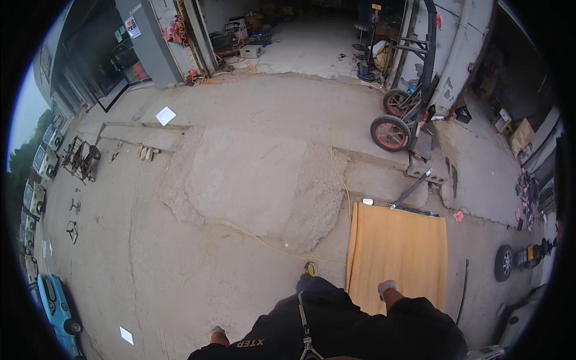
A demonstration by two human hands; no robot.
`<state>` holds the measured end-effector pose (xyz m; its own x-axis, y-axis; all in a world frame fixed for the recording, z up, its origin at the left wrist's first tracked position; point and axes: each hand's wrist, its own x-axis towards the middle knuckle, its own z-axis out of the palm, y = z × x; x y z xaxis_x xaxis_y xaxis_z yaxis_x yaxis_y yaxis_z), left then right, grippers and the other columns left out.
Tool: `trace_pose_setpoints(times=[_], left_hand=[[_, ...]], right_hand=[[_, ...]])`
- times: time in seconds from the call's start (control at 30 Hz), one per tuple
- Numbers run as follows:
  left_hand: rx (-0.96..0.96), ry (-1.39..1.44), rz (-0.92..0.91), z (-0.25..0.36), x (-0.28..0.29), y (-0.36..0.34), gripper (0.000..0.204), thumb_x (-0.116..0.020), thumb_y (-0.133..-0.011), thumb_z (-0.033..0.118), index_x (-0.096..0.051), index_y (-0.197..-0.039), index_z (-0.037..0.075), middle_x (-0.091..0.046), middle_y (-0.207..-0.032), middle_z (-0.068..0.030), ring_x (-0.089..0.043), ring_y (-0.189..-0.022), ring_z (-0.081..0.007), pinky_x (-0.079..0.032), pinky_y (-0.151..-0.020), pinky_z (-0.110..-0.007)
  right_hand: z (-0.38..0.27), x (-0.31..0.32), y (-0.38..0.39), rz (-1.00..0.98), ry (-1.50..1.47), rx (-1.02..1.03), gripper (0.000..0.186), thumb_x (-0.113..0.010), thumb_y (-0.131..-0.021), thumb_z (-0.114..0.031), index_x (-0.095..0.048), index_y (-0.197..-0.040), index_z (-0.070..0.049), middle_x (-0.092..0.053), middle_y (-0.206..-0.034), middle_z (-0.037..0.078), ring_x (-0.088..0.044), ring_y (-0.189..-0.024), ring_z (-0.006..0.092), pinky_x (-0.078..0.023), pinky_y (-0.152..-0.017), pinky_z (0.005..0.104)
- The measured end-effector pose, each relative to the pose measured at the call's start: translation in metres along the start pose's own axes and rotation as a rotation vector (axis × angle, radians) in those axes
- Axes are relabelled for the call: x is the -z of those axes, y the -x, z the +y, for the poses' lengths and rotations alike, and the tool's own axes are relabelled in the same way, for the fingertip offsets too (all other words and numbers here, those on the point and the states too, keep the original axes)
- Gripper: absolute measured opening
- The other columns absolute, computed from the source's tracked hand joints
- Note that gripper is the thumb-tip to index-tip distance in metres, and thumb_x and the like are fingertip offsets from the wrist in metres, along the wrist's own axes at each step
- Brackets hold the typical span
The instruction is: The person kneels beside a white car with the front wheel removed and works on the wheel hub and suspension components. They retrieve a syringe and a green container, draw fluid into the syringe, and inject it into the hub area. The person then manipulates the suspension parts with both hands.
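My right hand (387,288), in a grey glove, hangs over a large orange mat (399,243) on the ground; whether it touches anything or how its fingers are curled is unclear. My left hand (217,333), also grey-gloved, is low at the lower edge beside my dark clothing, its fingers mostly hidden. My yellow-and-dark shoe (309,270) shows just left of the mat. A metal bar (411,189) leans at the mat's far edge beside a small white object (368,201).
A yellow cord (252,234) crosses the concrete. A wheeled cart (391,133) stands by an open garage at the back. A metal frame (81,159), blocks (147,153) and a blue car (57,306) are left; a loose wheel (504,263) is right. Low concrete steps (144,132) cross ahead.
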<state>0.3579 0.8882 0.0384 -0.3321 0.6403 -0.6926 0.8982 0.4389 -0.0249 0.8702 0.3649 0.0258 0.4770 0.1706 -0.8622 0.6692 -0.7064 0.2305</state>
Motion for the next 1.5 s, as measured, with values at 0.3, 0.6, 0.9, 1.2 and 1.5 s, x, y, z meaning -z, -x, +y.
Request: trace_pose_setpoints(times=[0.3, 0.6, 0.9, 1.2, 1.5], left_hand=[[0.074, -0.031, -0.111, 0.267, -0.006, -0.016, 0.064, -0.048, -0.101, 0.054, -0.075, -0.125, 0.002, -0.076, -0.129, -0.0189, -0.070, -0.119, -0.0390, -0.052, -0.102, -0.046], [-0.086, -0.027, -0.074, 0.663, 0.105, -0.079, 0.074, -0.041, -0.106, 0.063, -0.074, -0.129, 0.001, -0.075, -0.133, -0.0173, -0.067, -0.126, -0.0365, -0.048, -0.108, -0.044], [-0.885, 0.383, 0.039, 1.215, 0.221, 0.081, 0.065, -0.052, -0.104, 0.062, -0.076, -0.118, 0.003, -0.077, -0.114, -0.0199, -0.068, -0.106, -0.0384, -0.050, -0.096, -0.048], [-0.401, -0.209, 0.175, 1.317, 0.193, 0.008, 0.071, -0.036, -0.108, 0.053, -0.072, -0.124, -0.006, -0.070, -0.132, -0.0301, -0.067, -0.125, -0.0462, -0.052, -0.106, -0.056], [-0.215, -0.298, 0.003, 1.454, 0.221, 0.050, 0.072, -0.038, -0.108, 0.056, -0.070, -0.129, -0.005, -0.070, -0.135, -0.0284, -0.065, -0.128, -0.0466, -0.049, -0.110, -0.054]], right_hand=[[0.018, 0.459, -0.149, 0.617, -0.765, -0.158, 0.038, -0.064, -0.093, -0.034, -0.080, -0.115, -0.008, -0.076, -0.121, 0.024, -0.072, -0.117, 0.0404, -0.058, -0.102, 0.0458], [0.056, 0.696, -0.185, 0.589, -0.879, -0.228, 0.043, -0.068, -0.088, -0.037, -0.080, -0.115, -0.006, -0.078, -0.113, 0.024, -0.074, -0.110, 0.0415, -0.058, -0.099, 0.0466], [0.117, 0.731, -0.204, 0.088, -1.043, -0.545, 0.051, -0.060, -0.094, -0.040, -0.077, -0.122, -0.001, -0.072, -0.131, 0.025, -0.067, -0.127, 0.0409, -0.054, -0.107, 0.0463], [0.241, 0.914, -0.344, 0.067, -1.035, -0.460, 0.048, -0.058, -0.096, -0.043, -0.078, -0.120, -0.006, -0.072, -0.132, 0.022, -0.068, -0.126, 0.0400, -0.055, -0.105, 0.0474], [0.400, 1.293, -0.416, 0.662, -1.193, -0.451, 0.037, -0.059, -0.095, -0.035, -0.081, -0.109, -0.009, -0.076, -0.117, 0.019, -0.071, -0.114, 0.0423, -0.057, -0.100, 0.0475]])
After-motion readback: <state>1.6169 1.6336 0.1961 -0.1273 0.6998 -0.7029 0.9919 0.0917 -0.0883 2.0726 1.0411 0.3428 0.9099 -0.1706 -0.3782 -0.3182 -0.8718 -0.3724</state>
